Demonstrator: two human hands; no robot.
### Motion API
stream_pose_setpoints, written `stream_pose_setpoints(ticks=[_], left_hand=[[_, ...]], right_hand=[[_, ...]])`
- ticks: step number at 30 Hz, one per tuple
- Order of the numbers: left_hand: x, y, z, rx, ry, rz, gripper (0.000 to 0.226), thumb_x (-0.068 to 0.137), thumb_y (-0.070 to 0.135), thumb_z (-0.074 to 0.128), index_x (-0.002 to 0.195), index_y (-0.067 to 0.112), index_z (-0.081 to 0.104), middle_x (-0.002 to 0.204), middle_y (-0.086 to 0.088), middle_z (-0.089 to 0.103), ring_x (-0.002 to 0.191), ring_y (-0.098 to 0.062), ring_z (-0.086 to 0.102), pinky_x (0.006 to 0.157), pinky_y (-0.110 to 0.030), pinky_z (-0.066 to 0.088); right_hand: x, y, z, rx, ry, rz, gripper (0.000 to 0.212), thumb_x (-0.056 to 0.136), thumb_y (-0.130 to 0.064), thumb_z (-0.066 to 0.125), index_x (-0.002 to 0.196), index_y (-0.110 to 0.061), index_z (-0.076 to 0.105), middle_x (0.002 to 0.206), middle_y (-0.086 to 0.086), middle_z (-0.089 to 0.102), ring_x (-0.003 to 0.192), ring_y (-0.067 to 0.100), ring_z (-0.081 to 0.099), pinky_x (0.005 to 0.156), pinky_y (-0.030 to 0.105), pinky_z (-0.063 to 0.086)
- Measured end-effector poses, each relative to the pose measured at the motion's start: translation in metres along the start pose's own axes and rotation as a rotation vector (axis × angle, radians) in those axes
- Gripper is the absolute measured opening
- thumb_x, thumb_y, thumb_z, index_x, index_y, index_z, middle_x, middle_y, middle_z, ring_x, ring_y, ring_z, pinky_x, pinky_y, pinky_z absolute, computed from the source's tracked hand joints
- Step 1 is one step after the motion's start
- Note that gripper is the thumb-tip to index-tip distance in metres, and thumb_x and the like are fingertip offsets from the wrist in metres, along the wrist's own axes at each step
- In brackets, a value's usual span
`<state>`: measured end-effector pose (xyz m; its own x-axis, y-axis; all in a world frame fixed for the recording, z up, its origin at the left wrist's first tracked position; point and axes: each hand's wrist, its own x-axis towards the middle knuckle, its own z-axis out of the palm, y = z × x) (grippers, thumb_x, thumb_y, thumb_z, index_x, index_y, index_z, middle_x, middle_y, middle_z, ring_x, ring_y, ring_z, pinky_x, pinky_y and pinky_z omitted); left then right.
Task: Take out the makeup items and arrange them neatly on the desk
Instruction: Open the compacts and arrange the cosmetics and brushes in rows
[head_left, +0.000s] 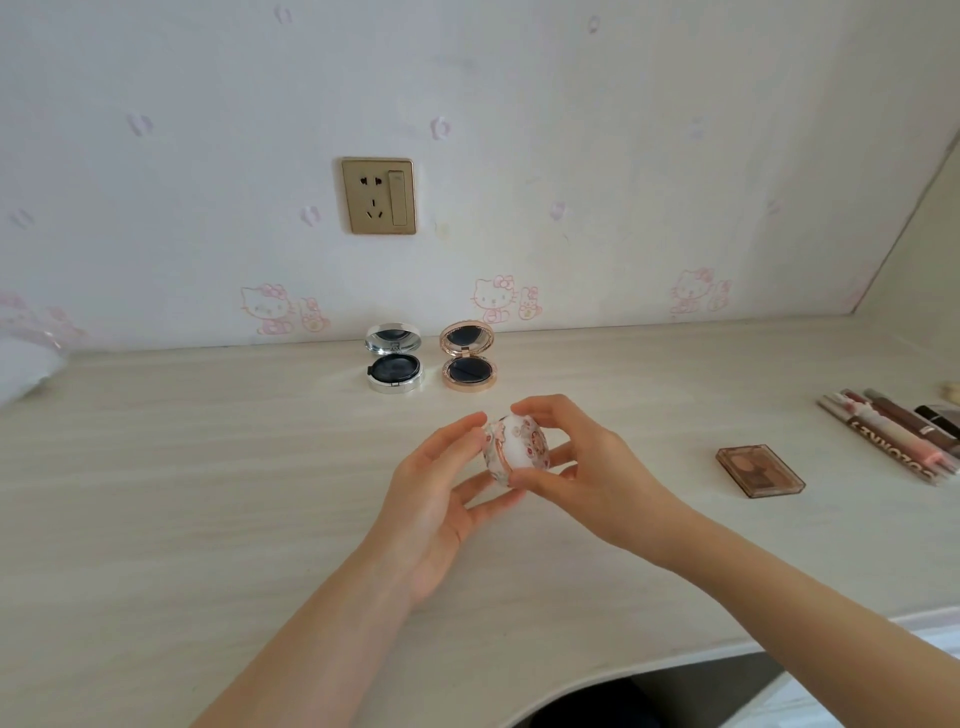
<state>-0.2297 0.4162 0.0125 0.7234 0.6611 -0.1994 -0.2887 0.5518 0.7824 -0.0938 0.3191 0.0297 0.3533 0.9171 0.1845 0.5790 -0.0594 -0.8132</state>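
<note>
Both hands are clamped on the flowery compact (514, 448), held on edge just above the middle of the worktop (208, 467). The left hand (441, 488) pinches its rim and the right hand (587, 467) curls over the top. It's only a fingertip grip, so if the catch pops suddenly it could slip and drop. A brown palette (760, 470) lies to the right. Further back, a silver compact (395, 364) and a gold compact (467, 361) stand open near the wall, where a careless nudge could tip them.

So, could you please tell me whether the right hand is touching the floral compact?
Touching. The head view shows the right hand pinching the floral compact between thumb and fingers.
</note>
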Motion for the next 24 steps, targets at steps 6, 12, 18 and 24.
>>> stream_pose_setpoints(ticks=[6,12,18,24], left_hand=[[0.001,0.001,0.003,0.029,0.017,-0.139,0.031,0.091,0.026,0.059,0.11,0.002,0.066,0.107,-0.02,0.07,0.102,-0.032,0.065,0.085,-0.037,0.057],[0.001,0.0,0.003,-0.044,0.025,-0.104,0.027,0.091,0.019,0.06,0.109,0.0,0.065,0.107,-0.017,0.071,0.107,-0.027,0.066,0.094,-0.039,0.053],[0.004,0.002,0.0,-0.082,0.027,-0.104,0.026,0.089,0.012,0.06,0.111,-0.002,0.065,0.114,-0.021,0.067,0.109,-0.031,0.065,0.088,-0.039,0.056],[0.004,0.003,-0.005,-0.048,-0.001,-0.073,0.038,0.085,0.016,0.065,0.12,0.001,0.062,0.116,-0.019,0.067,0.105,-0.033,0.066,0.09,-0.041,0.055]], right_hand=[[0.001,-0.001,-0.002,-0.019,-0.051,-0.03,0.052,0.085,-0.016,0.067,0.127,-0.037,0.045,0.125,-0.017,0.051,0.1,0.004,0.06,0.083,0.024,0.053],[0.006,-0.007,-0.005,-0.055,-0.046,0.03,0.059,0.081,-0.033,0.071,0.132,-0.039,0.042,0.128,-0.021,0.047,0.103,0.001,0.059,0.085,0.021,0.053],[0.014,-0.011,-0.007,-0.129,0.0,0.061,0.054,0.083,-0.043,0.067,0.132,-0.03,0.047,0.118,-0.018,0.056,0.092,-0.002,0.06,0.074,0.015,0.05],[0.012,-0.012,-0.009,-0.124,-0.117,-0.02,0.052,0.085,-0.028,0.067,0.131,-0.035,0.044,0.127,-0.017,0.052,0.108,0.002,0.056,0.084,0.023,0.054]])
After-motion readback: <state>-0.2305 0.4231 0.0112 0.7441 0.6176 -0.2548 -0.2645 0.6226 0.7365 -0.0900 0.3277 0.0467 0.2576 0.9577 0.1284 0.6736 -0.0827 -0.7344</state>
